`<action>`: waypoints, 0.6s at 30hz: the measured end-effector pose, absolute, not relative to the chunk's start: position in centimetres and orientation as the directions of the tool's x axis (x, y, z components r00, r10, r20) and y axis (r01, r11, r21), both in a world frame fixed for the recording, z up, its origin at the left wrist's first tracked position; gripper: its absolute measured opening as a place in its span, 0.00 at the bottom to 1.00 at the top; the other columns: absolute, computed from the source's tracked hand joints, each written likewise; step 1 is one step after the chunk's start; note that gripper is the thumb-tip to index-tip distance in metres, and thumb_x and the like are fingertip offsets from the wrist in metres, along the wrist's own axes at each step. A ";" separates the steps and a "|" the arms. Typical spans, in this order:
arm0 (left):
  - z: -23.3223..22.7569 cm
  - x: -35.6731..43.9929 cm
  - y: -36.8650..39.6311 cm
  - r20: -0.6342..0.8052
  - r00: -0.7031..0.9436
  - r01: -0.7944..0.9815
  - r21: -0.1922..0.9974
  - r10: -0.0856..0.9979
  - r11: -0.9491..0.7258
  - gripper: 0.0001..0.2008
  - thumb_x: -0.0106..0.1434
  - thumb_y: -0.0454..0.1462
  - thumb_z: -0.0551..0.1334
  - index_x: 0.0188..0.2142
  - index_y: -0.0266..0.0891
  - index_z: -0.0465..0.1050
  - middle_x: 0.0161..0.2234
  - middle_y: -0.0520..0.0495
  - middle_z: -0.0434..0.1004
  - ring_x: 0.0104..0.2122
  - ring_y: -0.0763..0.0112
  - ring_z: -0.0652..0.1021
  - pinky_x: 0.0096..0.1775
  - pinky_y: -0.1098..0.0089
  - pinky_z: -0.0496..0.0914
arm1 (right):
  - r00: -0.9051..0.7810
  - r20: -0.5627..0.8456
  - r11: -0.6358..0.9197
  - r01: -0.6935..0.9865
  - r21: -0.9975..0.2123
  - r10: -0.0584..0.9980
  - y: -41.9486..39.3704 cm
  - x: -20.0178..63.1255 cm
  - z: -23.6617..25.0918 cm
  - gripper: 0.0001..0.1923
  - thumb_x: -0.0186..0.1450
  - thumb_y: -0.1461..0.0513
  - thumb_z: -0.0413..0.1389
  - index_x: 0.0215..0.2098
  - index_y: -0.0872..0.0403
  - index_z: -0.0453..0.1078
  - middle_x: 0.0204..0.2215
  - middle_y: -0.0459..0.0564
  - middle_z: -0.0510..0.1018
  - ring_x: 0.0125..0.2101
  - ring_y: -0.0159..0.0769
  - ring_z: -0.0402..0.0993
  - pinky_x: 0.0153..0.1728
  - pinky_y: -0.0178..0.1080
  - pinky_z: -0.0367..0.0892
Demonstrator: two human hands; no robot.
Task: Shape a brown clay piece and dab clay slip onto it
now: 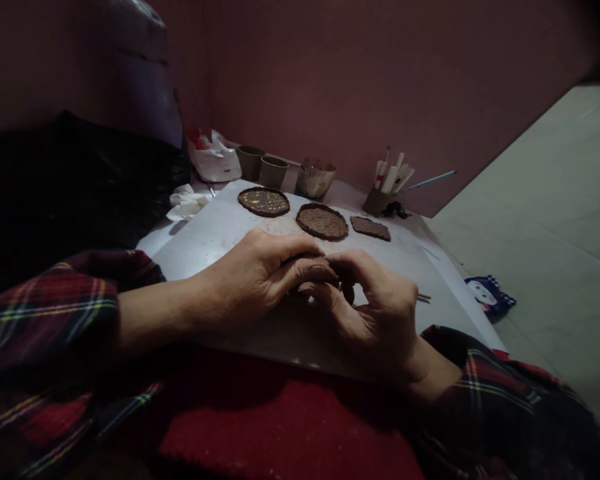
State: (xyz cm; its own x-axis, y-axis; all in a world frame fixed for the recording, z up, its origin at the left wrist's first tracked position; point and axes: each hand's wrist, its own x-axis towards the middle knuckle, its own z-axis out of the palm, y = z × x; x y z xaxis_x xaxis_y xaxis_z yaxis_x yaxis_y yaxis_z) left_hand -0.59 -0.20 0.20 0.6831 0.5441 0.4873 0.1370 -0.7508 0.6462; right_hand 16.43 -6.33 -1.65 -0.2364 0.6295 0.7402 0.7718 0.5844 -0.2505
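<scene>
My left hand (253, 277) and my right hand (377, 310) meet above the near part of a white board (195, 240). Both are closed, with thumbs and fingertips pressed together. Brown smears coat the fingertips, and whatever sits between them is hidden. Just beyond my fingers lies a round brown clay slab (322, 222) with a raised rim and rough surface. To its left is another round slab (264, 201) dotted with yellow. On its right rests a small rectangular brown slab (370, 228).
Along the wall stand two dark cups (273, 172), a brown-smeared glass (316, 179) and a pot of sticks and tools (381, 193). A white plastic bag (214, 159) and crumpled tissue (187, 202) are at left. Thin sticks (424, 297) poke out beyond my right hand.
</scene>
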 end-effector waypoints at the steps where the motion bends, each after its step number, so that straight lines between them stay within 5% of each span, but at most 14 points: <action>1: 0.2 -0.6 -0.2 0.478 0.688 0.135 0.655 0.546 -0.744 0.11 0.67 0.36 0.57 0.37 0.33 0.77 0.32 0.49 0.82 0.30 0.75 0.79 0.33 0.79 0.68 | -0.239 0.739 0.586 0.771 -0.250 0.630 -6.3 16.4 -1.7 0.07 0.62 0.61 0.60 0.34 0.55 0.68 0.25 0.44 0.74 0.26 0.29 0.70 0.24 0.32 0.63; 18: 0.1 -0.6 0.0 0.390 0.709 0.207 0.682 0.588 -0.701 0.13 0.66 0.39 0.56 0.38 0.34 0.78 0.31 0.49 0.81 0.30 0.73 0.78 0.32 0.76 0.67 | -0.276 0.713 0.600 0.761 -0.248 0.644 -6.3 16.4 -1.7 0.07 0.64 0.60 0.59 0.34 0.55 0.66 0.27 0.47 0.76 0.26 0.30 0.71 0.23 0.32 0.60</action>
State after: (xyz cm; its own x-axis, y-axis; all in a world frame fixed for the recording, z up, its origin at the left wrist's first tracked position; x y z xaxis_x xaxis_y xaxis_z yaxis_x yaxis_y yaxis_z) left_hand -0.57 -0.01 0.14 0.7085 0.5883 0.3897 0.2068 -0.7011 0.6824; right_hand 16.44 -6.27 -1.71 -0.2756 0.6445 0.7132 0.7611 0.5996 -0.2477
